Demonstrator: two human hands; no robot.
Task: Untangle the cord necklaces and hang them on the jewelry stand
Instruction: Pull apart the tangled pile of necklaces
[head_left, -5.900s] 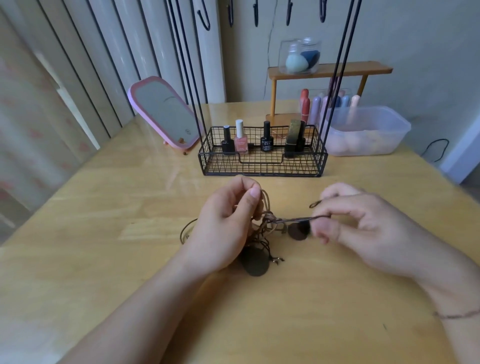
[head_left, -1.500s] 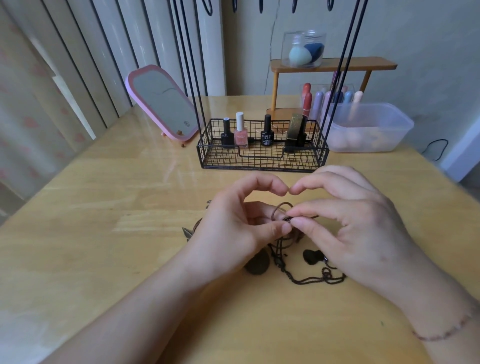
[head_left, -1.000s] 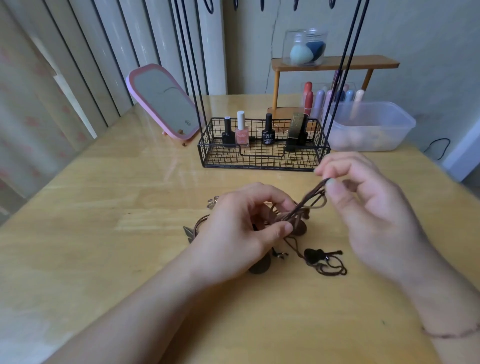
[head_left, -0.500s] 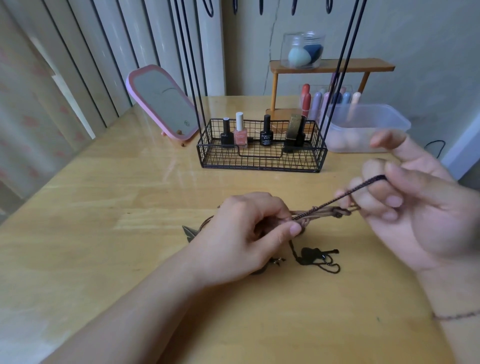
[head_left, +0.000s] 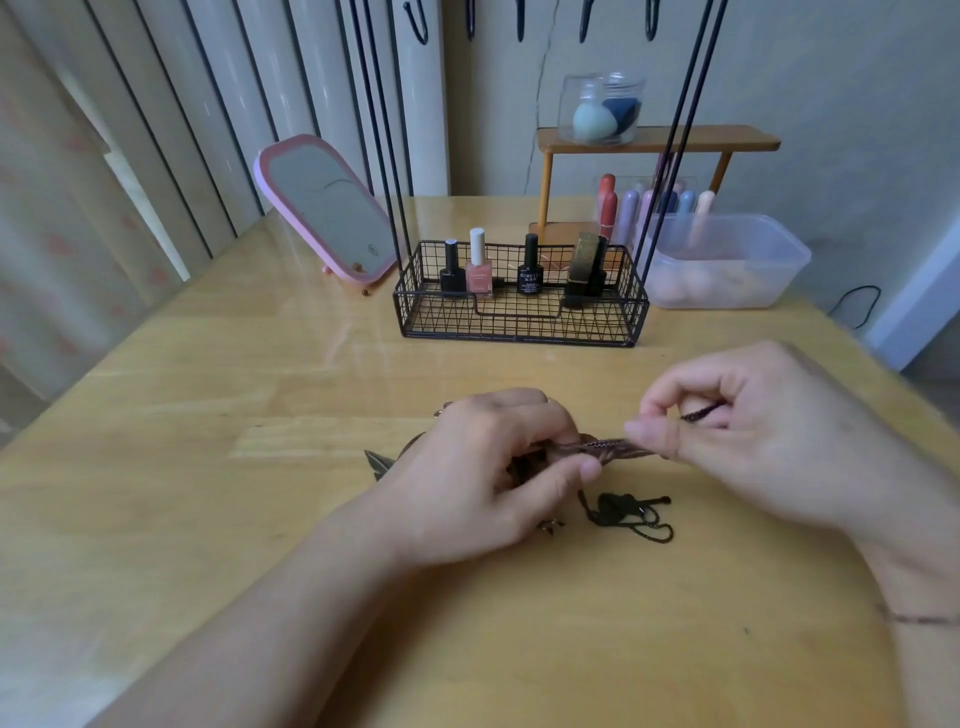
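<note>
Both hands are low over the table (head_left: 218, 519), working one bundle of cord necklaces (head_left: 608, 448). The left hand (head_left: 493, 478) is curled tight around the knotted mass, thumb pressed on top, clamping it just above the wood. The right hand (head_left: 769, 441) pinches the same cords between thumb and forefinger, and a short taut run of brown and dark braided strands stretches between the two hands. A dark cord end (head_left: 698, 413) pokes out past the right fingers. Near the hands, a loose black cord with a dark pendant (head_left: 621, 506) lies on the table, and a leaf-shaped charm (head_left: 378, 461) peeks out at the left of the left hand. At the far side stands the jewelry stand (head_left: 519, 317), its wire basket base holding nail polish bottles (head_left: 479, 270) along the back, its black rods rising to hooks at the top. Right of it sits a clear plastic tub (head_left: 727, 270); its contents are too blurred to tell.
</note>
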